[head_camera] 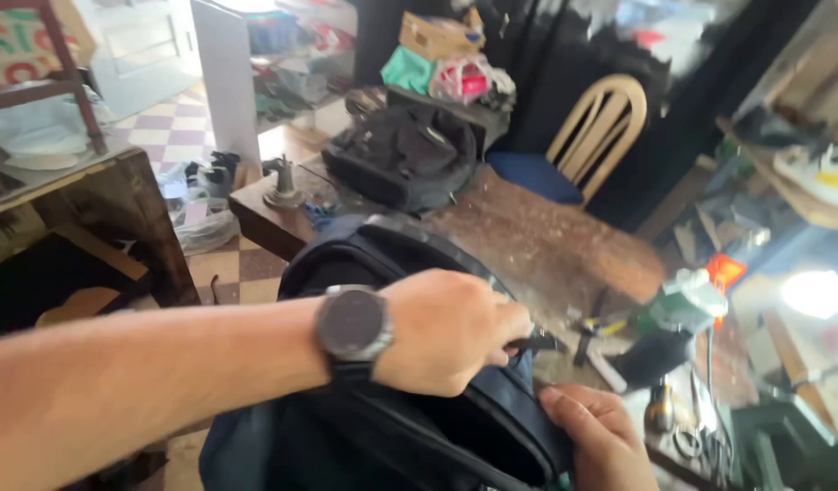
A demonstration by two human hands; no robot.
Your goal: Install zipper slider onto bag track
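Head view, worn workbench. The left hand (451, 329) — wristwatch (352, 325) on its wrist — is closed in a fist around a dark zipper pull or strap tab (537, 344) at the top of a dark blue backpack (373, 427). The right hand (596, 436) pinches the bag's upper edge, thumb pressed flat against the fabric and the other fingers hidden behind it.

Likely risks: a pull against a slack edge could jam the slider or snag fabric in the teeth; a sharp tug might swing the bag into the tools just beside it on the right — a green bottle (687, 300) and pliers (660, 409).

The backpack stands upright at the near edge of the wooden table (546, 245), soft-sided, its top compartment gaping dark. A second, black bag (405, 155) lies at the far end.
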